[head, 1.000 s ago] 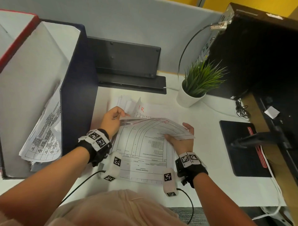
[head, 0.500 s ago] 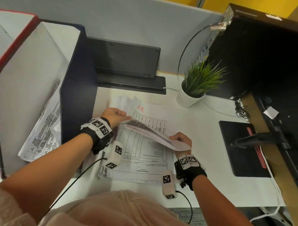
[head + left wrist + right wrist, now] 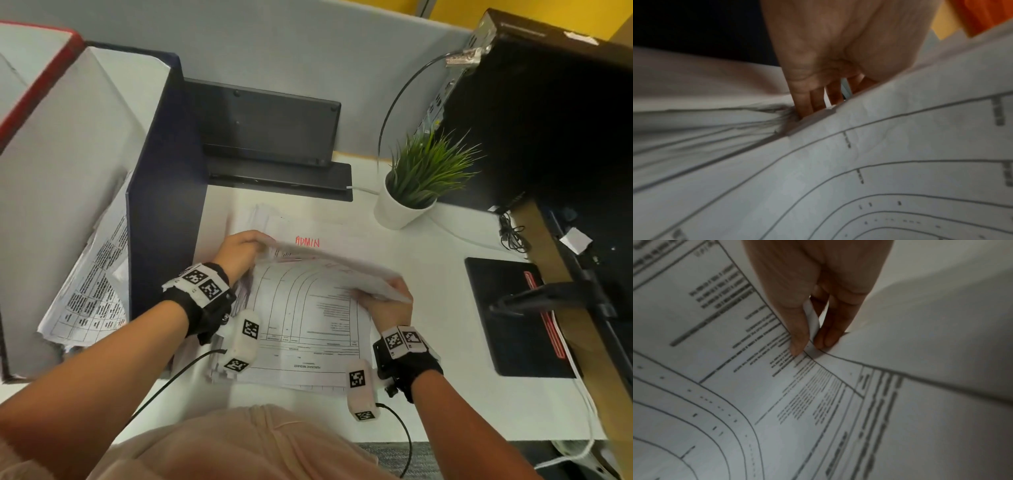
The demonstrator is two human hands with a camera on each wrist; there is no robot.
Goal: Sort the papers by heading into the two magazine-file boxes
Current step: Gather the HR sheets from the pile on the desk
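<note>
Papers (image 3: pixel 308 329): both hands apparently lifted more sheets, uncovering "ADMIN".

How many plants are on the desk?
1. The plant is in a white pot at the back of the desk, to the right of the papers, near the black computer. Nothing seems to hide another.

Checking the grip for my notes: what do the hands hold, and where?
Both hold one lifted sheet: left hand at its far-left corner, right hand pinching its right edge.
</note>
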